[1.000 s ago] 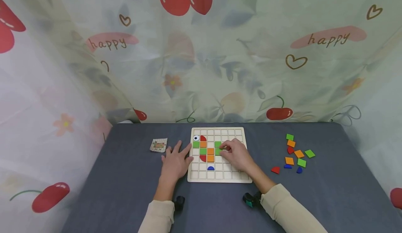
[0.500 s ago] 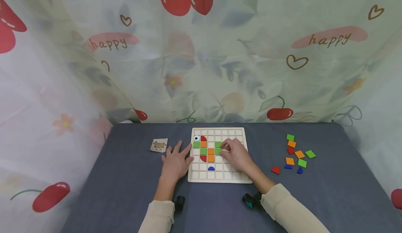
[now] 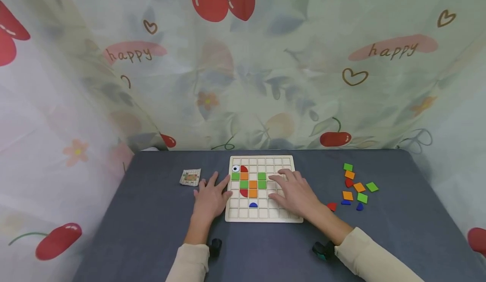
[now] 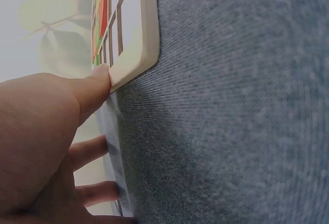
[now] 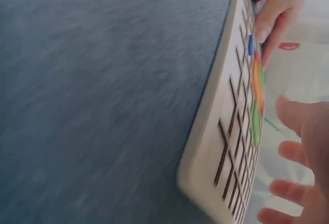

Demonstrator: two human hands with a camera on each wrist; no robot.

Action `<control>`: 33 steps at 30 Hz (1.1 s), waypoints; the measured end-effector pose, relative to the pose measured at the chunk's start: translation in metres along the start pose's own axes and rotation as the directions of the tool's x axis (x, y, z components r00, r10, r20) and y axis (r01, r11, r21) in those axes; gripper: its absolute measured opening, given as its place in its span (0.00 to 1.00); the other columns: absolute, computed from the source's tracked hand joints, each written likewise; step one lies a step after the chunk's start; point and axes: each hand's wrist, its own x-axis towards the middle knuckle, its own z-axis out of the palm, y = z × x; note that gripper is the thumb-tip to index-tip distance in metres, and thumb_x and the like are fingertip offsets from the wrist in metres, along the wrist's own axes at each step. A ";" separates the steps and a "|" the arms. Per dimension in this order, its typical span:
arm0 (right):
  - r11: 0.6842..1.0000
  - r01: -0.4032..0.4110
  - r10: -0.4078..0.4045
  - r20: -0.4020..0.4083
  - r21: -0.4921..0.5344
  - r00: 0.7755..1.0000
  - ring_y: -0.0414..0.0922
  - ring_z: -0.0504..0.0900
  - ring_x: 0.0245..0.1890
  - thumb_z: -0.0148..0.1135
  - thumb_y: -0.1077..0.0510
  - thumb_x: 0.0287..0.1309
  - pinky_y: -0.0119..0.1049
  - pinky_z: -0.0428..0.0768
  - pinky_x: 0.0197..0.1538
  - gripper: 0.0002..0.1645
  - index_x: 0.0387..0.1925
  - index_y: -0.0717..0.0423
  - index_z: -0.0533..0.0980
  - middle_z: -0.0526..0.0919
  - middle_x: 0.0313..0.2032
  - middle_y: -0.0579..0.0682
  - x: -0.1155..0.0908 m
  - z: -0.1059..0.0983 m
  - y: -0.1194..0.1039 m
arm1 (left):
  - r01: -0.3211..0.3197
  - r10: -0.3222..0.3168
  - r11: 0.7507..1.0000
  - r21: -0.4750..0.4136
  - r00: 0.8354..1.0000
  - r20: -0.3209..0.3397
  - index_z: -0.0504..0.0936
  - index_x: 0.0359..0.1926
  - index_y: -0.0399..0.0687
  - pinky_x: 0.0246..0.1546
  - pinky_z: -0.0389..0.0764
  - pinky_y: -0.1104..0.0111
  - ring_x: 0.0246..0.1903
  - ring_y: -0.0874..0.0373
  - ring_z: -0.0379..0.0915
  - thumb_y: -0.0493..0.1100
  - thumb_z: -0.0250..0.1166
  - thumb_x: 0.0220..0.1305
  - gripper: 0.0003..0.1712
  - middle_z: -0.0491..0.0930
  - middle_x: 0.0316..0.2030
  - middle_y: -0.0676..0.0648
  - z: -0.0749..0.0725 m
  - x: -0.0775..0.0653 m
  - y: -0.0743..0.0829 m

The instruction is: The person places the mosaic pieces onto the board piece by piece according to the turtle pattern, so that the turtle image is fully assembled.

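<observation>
A wooden grid board lies on the table with flat coloured pieces in some of its squares. Among them are a white eye tile, a red rounded piece, an orange square, a green square and a blue half-round. My left hand rests with spread fingers at the board's left edge; in the left wrist view its thumb touches the rim. Over the board's right part hovers my right hand, fingers parted and holding nothing.
Loose pieces lie scattered to the right of the board, including an orange square, a green square and a red piece. A small patterned card lies left of the board. Behind the dark table hangs a printed curtain.
My right hand has come away from the green squares, its fingers spreading and the arm shifting right. Both green squares now show fully in the grid. My left hand stays at the board's edge.
</observation>
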 end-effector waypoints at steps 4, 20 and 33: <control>0.998 -0.008 0.009 0.016 -0.066 1.000 0.64 0.67 0.70 0.68 0.35 0.60 0.67 0.67 0.70 0.38 0.69 0.43 0.74 0.68 0.72 0.59 -0.009 -0.003 0.009 | -0.002 0.002 1.000 0.000 1.000 -0.003 0.64 0.77 0.70 0.68 0.60 0.27 0.76 0.28 0.50 0.60 0.58 0.74 0.33 0.55 0.80 0.43 -0.001 0.000 0.000; 0.994 -0.110 0.111 0.059 -0.023 0.992 0.71 0.56 0.76 0.64 0.31 0.62 0.79 0.52 0.71 0.47 0.75 0.46 0.66 0.58 0.76 0.64 -0.047 -0.016 0.072 | -0.007 0.007 1.000 0.001 1.000 -0.012 0.63 0.77 0.70 0.68 0.60 0.28 0.77 0.28 0.50 0.60 0.58 0.74 0.34 0.56 0.80 0.43 0.002 0.001 -0.002; 0.989 -0.091 0.073 0.155 0.113 0.985 0.71 0.59 0.70 0.78 0.34 0.47 0.76 0.60 0.62 0.56 0.75 0.46 0.65 0.60 0.74 0.63 -0.069 -0.055 0.115 | -0.002 0.002 1.000 0.003 1.000 -0.005 0.62 0.78 0.70 0.68 0.60 0.28 0.77 0.28 0.49 0.61 0.57 0.75 0.34 0.55 0.80 0.43 0.001 0.001 -0.002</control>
